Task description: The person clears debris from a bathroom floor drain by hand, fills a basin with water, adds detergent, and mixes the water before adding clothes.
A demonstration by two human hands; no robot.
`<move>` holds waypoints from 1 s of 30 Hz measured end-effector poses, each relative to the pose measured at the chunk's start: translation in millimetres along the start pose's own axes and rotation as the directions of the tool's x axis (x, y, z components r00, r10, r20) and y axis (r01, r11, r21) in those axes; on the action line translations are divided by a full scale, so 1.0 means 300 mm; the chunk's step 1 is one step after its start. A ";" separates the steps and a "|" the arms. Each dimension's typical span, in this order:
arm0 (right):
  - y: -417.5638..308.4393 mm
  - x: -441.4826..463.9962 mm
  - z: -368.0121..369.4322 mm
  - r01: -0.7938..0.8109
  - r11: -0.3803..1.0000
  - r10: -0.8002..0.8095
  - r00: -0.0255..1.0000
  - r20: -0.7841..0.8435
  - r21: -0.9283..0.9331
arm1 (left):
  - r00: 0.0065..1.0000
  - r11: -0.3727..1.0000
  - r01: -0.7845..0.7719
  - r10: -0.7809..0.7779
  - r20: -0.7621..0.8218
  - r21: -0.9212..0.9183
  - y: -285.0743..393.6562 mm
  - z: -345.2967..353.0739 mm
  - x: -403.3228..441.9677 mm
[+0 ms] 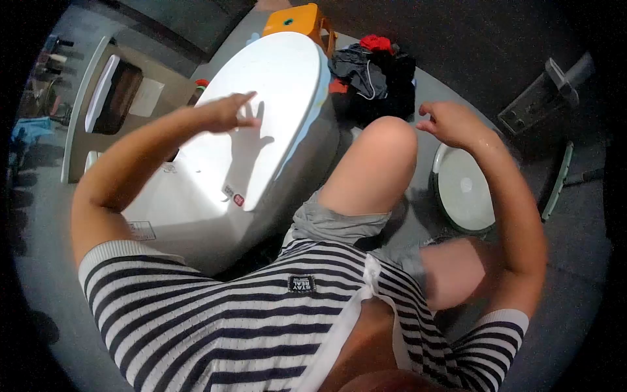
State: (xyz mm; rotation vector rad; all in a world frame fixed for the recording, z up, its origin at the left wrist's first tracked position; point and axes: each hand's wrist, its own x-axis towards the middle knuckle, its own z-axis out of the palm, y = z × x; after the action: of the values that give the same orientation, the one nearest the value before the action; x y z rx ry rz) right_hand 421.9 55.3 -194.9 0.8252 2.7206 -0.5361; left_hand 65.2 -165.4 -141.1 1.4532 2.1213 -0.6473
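Note:
My left hand [228, 114] hovers over the white toilet lid [274, 78], its thumb and index finger spread and nothing between them. A shadow of that hand falls on the lid, which is down; whether a fingertip touches it I cannot tell. My right hand [450, 124] is raised to the right of my bent knee, fingers loosely curled with a gap between thumb and index finger, and nothing shows in it. Just below it on the floor lies a round white basin [465, 186] with a dark rim, partly covered by my right forearm.
Behind the toilet stands an orange stool [290, 21]. Dark and red clothes [372, 75] lie heaped on the floor. A clear plastic holder [539, 98] is by the right wall, with a green-edged object [557, 183] below. A blue cloth [32, 129] hangs at far left.

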 end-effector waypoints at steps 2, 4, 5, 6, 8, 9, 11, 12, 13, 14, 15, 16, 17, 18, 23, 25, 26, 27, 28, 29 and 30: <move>0.074 0.014 0.035 0.034 0.996 -0.030 0.999 -0.043 0.079 | 0.995 0.996 -0.018 0.026 -0.094 0.090 0.068 0.112 0.016; 0.140 0.043 0.107 -0.016 0.999 0.016 1.000 -0.013 0.038 | 0.986 0.983 -0.019 0.048 -0.159 0.182 0.080 0.239 0.021; 0.164 0.056 0.131 -0.080 0.997 0.080 0.997 0.014 -0.001 | 0.969 0.980 -0.003 0.052 -0.243 0.197 0.084 0.296 0.021; 0.180 0.064 0.150 -0.067 0.997 0.069 0.996 0.055 -0.046 | 0.962 0.980 0.022 0.034 -0.272 0.199 0.076 0.338 0.036; 0.197 0.089 0.185 -0.101 0.994 0.099 0.993 0.069 0.034 | 0.931 0.990 0.027 0.025 -0.365 0.139 0.089 0.361 0.037; 0.214 0.111 0.201 -0.142 0.983 0.133 0.987 0.088 0.113 | 0.917 0.988 0.051 0.010 -0.398 0.143 0.099 0.360 0.041; 0.244 0.166 0.223 -0.124 0.983 0.109 0.988 0.110 0.136 | 0.907 0.996 0.037 -0.002 -0.422 0.075 0.106 0.363 0.039; 0.258 0.199 0.234 -0.132 0.979 0.115 0.987 0.115 0.152 | 0.902 0.998 0.007 0.024 -0.431 0.070 0.100 0.361 0.043; 0.272 0.249 0.240 -0.135 0.976 0.114 0.985 0.129 0.170 | 0.901 0.998 -0.019 0.043 -0.432 0.060 0.090 0.347 0.052; 0.287 0.287 0.257 -0.104 0.980 0.088 0.991 0.101 0.172 | 0.901 0.999 -0.040 0.048 -0.432 0.028 0.093 0.341 0.049; 0.298 0.343 0.253 -0.082 0.981 0.063 0.992 0.112 0.173 | 0.907 1.000 -0.018 0.024 -0.421 0.019 0.083 0.337 0.067; 0.302 0.400 0.242 -0.081 0.983 0.056 0.987 0.147 0.167 | 0.908 0.999 -0.050 0.046 -0.417 0.002 0.073 0.336 0.073; 0.303 0.442 0.230 -0.074 0.985 0.044 0.981 0.187 0.156 | 0.909 0.997 -0.078 0.061 -0.413 -0.024 0.074 0.346 0.057; 0.312 0.486 0.236 -0.055 0.988 0.025 0.979 0.204 0.145 | 0.899 0.994 -0.102 0.082 -0.430 -0.024 0.068 0.350 0.055; 0.285 0.622 0.153 -0.006 0.969 -0.047 0.977 0.209 0.246 | 0.918 0.987 -0.125 0.075 -0.390 -0.105 0.046 0.337 0.063; 0.256 0.589 0.147 -0.006 0.950 -0.066 0.973 0.222 0.311 | 0.921 0.980 -0.124 0.055 -0.385 -0.154 0.050 0.325 0.057; 0.270 0.563 0.159 -0.057 0.933 -0.037 0.967 0.252 0.356 | 0.927 0.984 -0.117 0.060 -0.369 -0.134 0.047 0.320 0.054; 0.275 0.528 0.152 -0.111 0.913 -0.004 0.960 0.281 0.392 | 0.932 0.986 -0.116 0.068 -0.357 -0.116 0.045 0.326 0.052; 0.265 0.489 0.118 -0.135 0.890 -0.003 0.953 0.302 0.436 | 0.937 0.985 -0.108 0.055 -0.346 -0.136 0.041 0.323 0.045; 0.263 0.443 0.106 -0.132 0.895 -0.010 0.949 0.316 0.426 | 0.945 0.985 -0.098 0.048 -0.325 -0.140 0.036 0.318 0.042; 0.262 0.386 0.103 -0.168 0.850 0.005 0.951 0.310 0.500 | 0.953 0.985 -0.089 0.042 -0.300 -0.145 0.036 0.305 0.032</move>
State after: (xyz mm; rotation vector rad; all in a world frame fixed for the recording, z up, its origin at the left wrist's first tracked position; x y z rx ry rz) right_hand 377.4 159.0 -283.1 0.8916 2.2626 -1.3035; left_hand 83.6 -212.3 -218.7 1.6055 2.2749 -0.2396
